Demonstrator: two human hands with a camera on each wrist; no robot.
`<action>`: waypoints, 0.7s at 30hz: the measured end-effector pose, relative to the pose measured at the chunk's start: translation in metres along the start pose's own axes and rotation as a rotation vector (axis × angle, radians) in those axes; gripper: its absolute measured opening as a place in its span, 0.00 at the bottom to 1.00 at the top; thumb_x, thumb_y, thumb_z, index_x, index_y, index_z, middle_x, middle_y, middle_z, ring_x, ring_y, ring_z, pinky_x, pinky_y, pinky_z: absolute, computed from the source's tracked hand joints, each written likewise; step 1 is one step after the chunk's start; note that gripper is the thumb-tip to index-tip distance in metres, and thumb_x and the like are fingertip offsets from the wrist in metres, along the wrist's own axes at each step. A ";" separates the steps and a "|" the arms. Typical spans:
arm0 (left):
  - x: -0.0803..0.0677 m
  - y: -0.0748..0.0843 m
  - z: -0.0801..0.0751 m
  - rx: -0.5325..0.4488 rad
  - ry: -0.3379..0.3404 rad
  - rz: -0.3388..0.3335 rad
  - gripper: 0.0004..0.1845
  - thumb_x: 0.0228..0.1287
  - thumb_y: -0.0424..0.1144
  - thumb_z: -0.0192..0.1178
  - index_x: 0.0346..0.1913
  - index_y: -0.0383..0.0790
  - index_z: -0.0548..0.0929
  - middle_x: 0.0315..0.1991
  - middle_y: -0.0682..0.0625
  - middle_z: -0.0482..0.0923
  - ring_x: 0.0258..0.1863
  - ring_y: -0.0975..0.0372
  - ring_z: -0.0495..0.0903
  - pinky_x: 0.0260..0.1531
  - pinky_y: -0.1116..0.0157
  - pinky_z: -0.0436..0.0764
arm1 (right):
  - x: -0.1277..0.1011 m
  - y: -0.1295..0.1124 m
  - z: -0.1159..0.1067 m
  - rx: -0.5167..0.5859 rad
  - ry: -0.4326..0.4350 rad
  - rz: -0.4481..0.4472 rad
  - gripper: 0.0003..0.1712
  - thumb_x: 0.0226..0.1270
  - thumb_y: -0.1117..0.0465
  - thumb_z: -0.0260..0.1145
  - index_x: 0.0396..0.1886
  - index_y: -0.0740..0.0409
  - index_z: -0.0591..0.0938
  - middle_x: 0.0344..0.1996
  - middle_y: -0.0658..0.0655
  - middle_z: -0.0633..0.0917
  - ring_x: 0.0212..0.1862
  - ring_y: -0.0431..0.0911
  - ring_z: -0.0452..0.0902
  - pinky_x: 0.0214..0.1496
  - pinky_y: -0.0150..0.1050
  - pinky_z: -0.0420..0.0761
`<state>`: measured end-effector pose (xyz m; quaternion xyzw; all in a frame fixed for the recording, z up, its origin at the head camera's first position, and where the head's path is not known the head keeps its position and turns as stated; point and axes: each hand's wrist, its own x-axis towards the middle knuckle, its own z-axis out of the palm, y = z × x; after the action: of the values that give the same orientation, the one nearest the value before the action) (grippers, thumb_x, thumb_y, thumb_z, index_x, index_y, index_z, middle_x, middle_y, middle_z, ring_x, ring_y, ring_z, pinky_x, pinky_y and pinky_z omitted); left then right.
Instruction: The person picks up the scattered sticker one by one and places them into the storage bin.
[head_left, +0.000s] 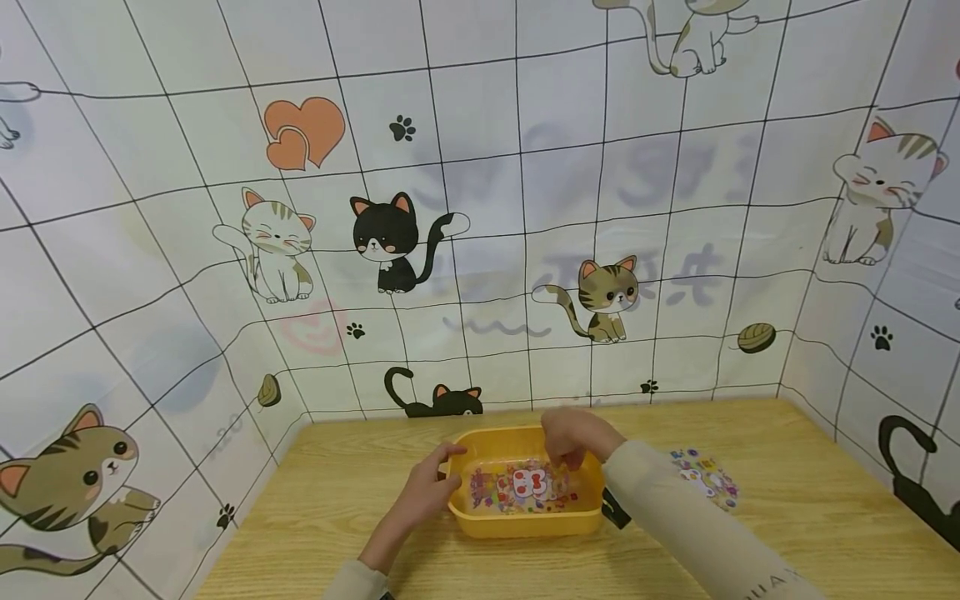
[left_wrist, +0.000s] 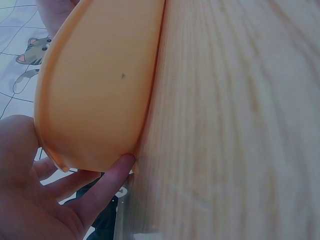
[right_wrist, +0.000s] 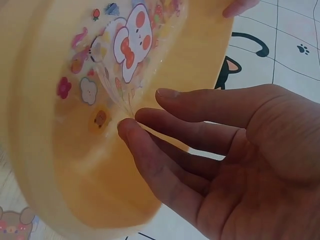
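Two hands work at one yellow tub (head_left: 525, 517) standing mid-worktop (head_left: 787, 533). Inside lies a clear sticker sheet (head_left: 525, 487); another sheet (head_left: 705, 477) lies just beside the tub. The left hand (head_left: 423, 492) curls round the tub's left rim. The right hand (head_left: 573, 437) has relaxed fingers (right_wrist: 150, 145) touching the sheet's edge. To do this well, I'd brace the tub firmly and lift the film gently from one corner.

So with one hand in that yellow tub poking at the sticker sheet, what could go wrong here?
The right hand touches the clear sticker sheet with its fingertips only, so the thin film may crease or slip away. The left hand steadies the yellow tub at one end alone; a push could slide it across the table. The right sleeve hangs close to a second sticker sheet and might sweep it aside.
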<state>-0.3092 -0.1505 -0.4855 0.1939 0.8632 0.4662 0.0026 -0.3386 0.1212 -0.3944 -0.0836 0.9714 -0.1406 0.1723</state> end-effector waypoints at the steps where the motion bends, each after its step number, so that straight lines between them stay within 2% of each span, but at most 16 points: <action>1: 0.000 0.000 0.000 0.001 0.001 0.000 0.23 0.70 0.30 0.56 0.67 0.36 0.75 0.69 0.27 0.70 0.46 0.49 0.86 0.35 0.62 0.85 | 0.000 0.000 0.000 -0.001 -0.007 0.002 0.10 0.60 0.68 0.74 0.27 0.61 0.79 0.16 0.54 0.79 0.19 0.44 0.80 0.27 0.35 0.84; 8: 0.000 -0.001 0.000 -0.009 0.001 0.000 0.23 0.70 0.30 0.56 0.67 0.36 0.75 0.69 0.26 0.69 0.46 0.48 0.86 0.34 0.62 0.86 | 0.000 0.001 0.002 0.011 -0.061 -0.002 0.07 0.60 0.70 0.72 0.25 0.63 0.81 0.13 0.51 0.73 0.17 0.42 0.78 0.26 0.34 0.83; 13: 0.000 -0.001 0.000 -0.013 0.000 0.004 0.23 0.70 0.30 0.56 0.67 0.36 0.75 0.69 0.26 0.69 0.46 0.48 0.85 0.34 0.62 0.86 | 0.003 0.004 0.007 0.022 -0.073 0.017 0.06 0.60 0.69 0.73 0.28 0.62 0.82 0.18 0.54 0.78 0.20 0.44 0.80 0.34 0.40 0.88; 16: 0.000 -0.001 0.000 -0.012 -0.001 0.006 0.23 0.71 0.30 0.56 0.67 0.36 0.75 0.69 0.26 0.69 0.46 0.48 0.85 0.34 0.61 0.87 | 0.005 0.005 0.009 0.033 -0.081 0.036 0.07 0.59 0.69 0.74 0.29 0.61 0.82 0.19 0.54 0.79 0.21 0.45 0.80 0.36 0.40 0.88; 21: 0.000 0.000 0.000 -0.007 0.001 0.007 0.23 0.71 0.30 0.56 0.68 0.36 0.75 0.69 0.26 0.69 0.48 0.46 0.86 0.37 0.59 0.88 | 0.008 0.007 0.011 0.047 -0.097 0.055 0.07 0.59 0.68 0.73 0.31 0.60 0.81 0.19 0.54 0.78 0.19 0.43 0.77 0.28 0.36 0.85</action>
<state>-0.3090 -0.1506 -0.4860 0.1967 0.8609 0.4692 0.0011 -0.3424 0.1232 -0.4087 -0.0594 0.9602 -0.1545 0.2250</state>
